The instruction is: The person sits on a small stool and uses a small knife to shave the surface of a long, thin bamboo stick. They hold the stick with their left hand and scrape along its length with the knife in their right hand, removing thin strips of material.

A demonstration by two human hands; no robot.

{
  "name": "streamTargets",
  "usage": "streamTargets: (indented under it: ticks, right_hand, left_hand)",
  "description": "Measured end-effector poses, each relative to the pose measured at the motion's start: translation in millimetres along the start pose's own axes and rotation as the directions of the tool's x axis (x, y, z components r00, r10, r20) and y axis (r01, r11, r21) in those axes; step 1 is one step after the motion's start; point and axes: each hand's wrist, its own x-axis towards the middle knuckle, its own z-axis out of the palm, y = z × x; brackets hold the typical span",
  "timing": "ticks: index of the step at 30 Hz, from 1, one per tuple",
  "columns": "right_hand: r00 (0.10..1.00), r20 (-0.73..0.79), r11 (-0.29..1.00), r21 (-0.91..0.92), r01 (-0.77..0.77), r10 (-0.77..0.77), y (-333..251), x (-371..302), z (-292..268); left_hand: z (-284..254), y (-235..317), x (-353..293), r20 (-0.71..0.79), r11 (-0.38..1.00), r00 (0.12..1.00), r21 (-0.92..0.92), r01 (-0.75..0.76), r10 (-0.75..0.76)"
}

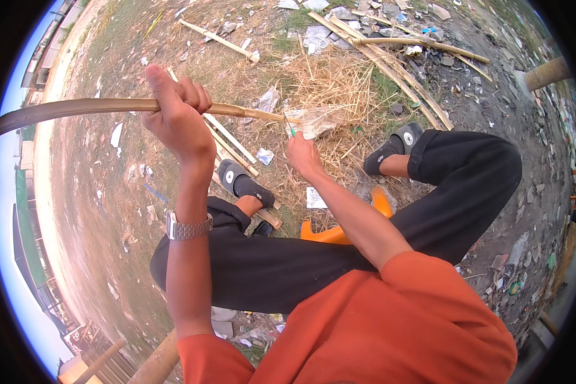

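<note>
My left hand (180, 118) is closed round a long split bamboo strip (96, 105), with the thumb pointing up. One end of the strip runs out past the left edge; the other tapers down toward the straw. At that tapered end, my right hand (304, 157) is closed on a small knife (292, 131) with a green handle. Its thin blade meets the strip near the tip, though the exact contact is too small to tell. Under both lies a pile of straw-like shavings (339, 96) with a clear plastic scrap (320, 121) on it.
Split bamboo strips (397, 73) lie beyond my right foot, with more strips (237, 144) by my left foot. Between my legs is an orange plastic piece (326, 235). A bamboo post (547, 73) stands at the right. Litter covers the ground.
</note>
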Motion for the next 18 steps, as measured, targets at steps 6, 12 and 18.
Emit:
streamTargets:
  ticks: [6,12,18]
  right_hand:
    - [0.996,0.086,0.998,-0.060,-0.004,0.009,-6,-3,-11]
    - [0.981,0.184,0.993,-0.086,0.079,-0.062,-31,-6,-26]
    - [0.986,0.139,0.971,-0.232,-0.060,0.094,37,13,5]
  left_hand:
    - [0,4,-7,-0.031,1.000,0.999,-0.012,0.024,-0.024]
    - [-14,3,-6,-0.021,1.000,1.000,-0.006,-0.002,0.002]
    - [-8,2,-4,0.034,0.999,0.999,-0.043,0.000,0.002]
